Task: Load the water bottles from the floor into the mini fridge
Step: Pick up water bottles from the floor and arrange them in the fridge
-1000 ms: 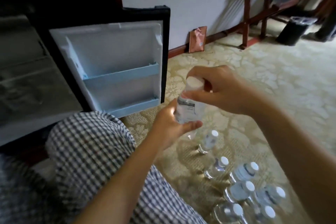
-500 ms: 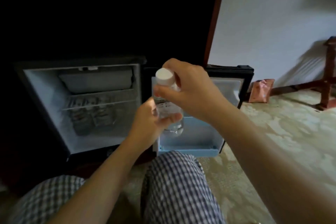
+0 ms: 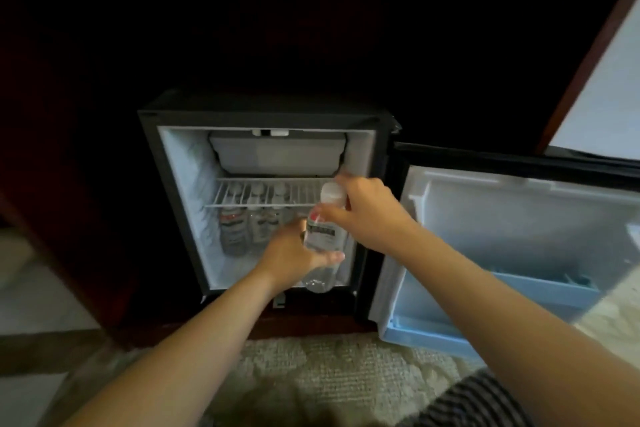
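While both hands carry one water bottle point(image 3: 323, 236) at the middle of the frame, it hangs upright just in front of the open mini fridge point(image 3: 263, 198), toward the right side of its mouth. The left hand point(image 3: 294, 253) is wrapped around the lower body, fingers curled under the label, taking the weight; the right hand point(image 3: 363, 211) pinches the neck below the white cap point(image 3: 333, 192), which probably serves to steer the bottle and keep it vertical. Held that way, it looks ready to go in standing on the fridge floor, under the wire shelf point(image 3: 270, 192). Several stored bottles point(image 3: 249, 225) already stand in the lower compartment at left centre, so the bare space to their right seems the likely spot. At the right of the frame the door point(image 3: 519, 236) is swung wide, leaving the opening free. Carpet point(image 3: 329, 374) fills the bottom.
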